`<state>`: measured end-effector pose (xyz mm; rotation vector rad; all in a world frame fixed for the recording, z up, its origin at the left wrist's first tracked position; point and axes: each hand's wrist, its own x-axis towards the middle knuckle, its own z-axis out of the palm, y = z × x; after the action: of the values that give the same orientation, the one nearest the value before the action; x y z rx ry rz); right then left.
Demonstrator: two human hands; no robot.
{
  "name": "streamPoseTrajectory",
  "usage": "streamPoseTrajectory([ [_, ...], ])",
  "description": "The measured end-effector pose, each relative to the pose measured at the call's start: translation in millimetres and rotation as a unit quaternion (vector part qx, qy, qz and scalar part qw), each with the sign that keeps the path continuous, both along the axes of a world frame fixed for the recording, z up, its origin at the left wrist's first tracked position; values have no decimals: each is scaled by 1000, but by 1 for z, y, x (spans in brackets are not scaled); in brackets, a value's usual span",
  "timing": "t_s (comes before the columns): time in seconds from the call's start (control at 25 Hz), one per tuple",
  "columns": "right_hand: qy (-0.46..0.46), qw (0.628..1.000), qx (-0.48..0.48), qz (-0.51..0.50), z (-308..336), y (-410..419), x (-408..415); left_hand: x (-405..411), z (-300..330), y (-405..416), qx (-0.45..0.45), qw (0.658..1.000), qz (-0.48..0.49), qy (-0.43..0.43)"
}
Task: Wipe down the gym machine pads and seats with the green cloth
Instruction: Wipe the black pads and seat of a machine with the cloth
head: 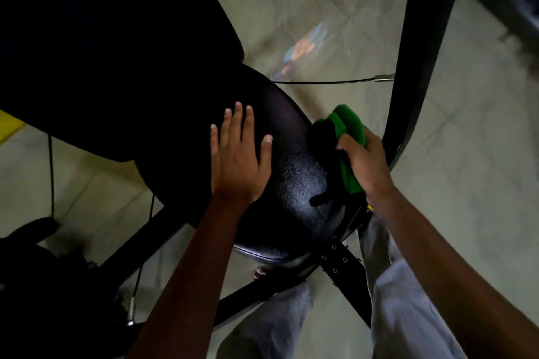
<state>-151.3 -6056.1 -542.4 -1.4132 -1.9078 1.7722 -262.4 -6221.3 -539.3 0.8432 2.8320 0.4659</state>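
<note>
Two hands are in view. The left hand (237, 154) lies flat, palm down, on the black textured vinyl seat pad (294, 183), with fingers straight and slightly spread; it holds nothing. The right hand (364, 166) has its fingers curled round one bunched green cloth (348, 131) and grips it at the right edge of the seat pad.

Count of items: one seat pad, one large black upholstered back pad (102, 46), one green cloth, two thin steel cables.

From left to right: a thin steel cable (52, 178) runs down past the lower left edge of the back pad. The back pad fills the upper left and overlaps the far end of the seat pad. The left hand rests just below that overlap. The green cloth is right of the left hand, apart from it, and touches the seat pad's right rim; part of it protrudes above the right hand and part hangs below. A second cable (326, 81) runs from behind the seat pad to the black curved metal frame bar (414, 67). The pale tiled floor (466, 183) lies beneath.
</note>
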Motion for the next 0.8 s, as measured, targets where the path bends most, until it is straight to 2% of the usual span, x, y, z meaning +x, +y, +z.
streamPoseTrajectory([
  [0.28, 9, 978, 160, -135, 41, -108, 67, 0, 6, -4, -15, 1000, -13, -11],
  [0.4, -15, 974, 134, -183, 36, -83, 48, 1, 7, -2, -26, 999, -19, -21],
  [0.48, -38, 982, 103, -156, 30, -53, 34, 1, 8, -2, -26, 999, -12, -29],
  [0.56, -64, 984, 132, -103, 26, -45, 31, 4, 10, -3, -28, 999, -6, -33],
  [0.72, -38, 983, 177, 1, 37, -44, 32, 18, 17, -15, -15, 1000, 9, -25],
  [0.8, -30, 973, 210, 92, 45, -27, 11, 25, 19, -21, -2, 999, 43, -22],
])
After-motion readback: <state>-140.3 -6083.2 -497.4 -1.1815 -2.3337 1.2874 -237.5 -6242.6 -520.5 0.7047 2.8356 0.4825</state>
